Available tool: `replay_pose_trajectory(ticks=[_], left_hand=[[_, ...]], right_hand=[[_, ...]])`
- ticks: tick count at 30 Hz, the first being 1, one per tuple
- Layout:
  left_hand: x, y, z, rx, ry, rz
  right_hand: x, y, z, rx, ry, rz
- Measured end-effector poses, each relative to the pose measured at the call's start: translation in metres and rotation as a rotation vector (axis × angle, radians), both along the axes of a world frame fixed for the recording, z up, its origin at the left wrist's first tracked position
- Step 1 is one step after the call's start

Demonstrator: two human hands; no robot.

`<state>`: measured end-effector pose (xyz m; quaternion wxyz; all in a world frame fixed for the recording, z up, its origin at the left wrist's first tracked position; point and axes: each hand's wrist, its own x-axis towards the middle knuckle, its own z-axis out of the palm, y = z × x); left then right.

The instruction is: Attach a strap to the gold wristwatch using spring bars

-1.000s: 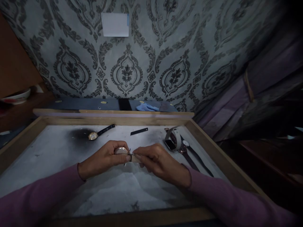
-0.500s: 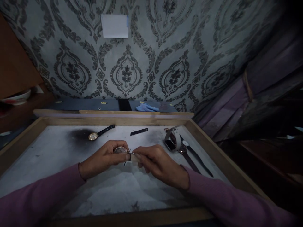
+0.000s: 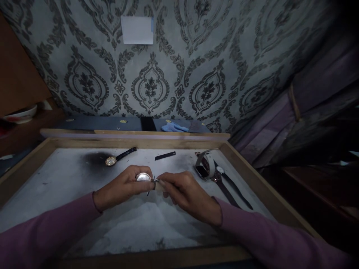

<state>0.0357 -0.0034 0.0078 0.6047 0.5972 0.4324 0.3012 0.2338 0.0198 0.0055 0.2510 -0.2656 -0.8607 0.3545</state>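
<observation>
Head view: round watch (image 3: 143, 177), silvery, brightly gleaming; lower edge covered.

1. Single head-worn view, looking from above the near edge of the wood-rimmed bench (image 3: 140, 143), facing forward and down.
2. Close range: left hand (image 3: 121, 185) and right hand (image 3: 188, 194) below frame centre.
3. Wide field; patterned wall (image 3: 179, 56) spans the top.

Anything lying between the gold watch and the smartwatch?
Yes: in the head view, a black blade-like strip lies between the gold watch and the smartwatch, apart from both.
</observation>
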Motion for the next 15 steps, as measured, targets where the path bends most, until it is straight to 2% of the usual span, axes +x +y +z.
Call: replay_pose_trajectory(ticks=[9, 15], left_hand=[[0.0006, 0.0002, 0.0020, -0.015, 0.001, -0.016], [-0.0008, 0.0008, 0.0025, -0.034, -0.010, -0.008]], right_hand=[[0.0007, 0.0026, 0.0011, 0.051, -0.032, 0.053], [0.0009, 0.0013, 0.0006, 0.042, -0.017, 0.042]])
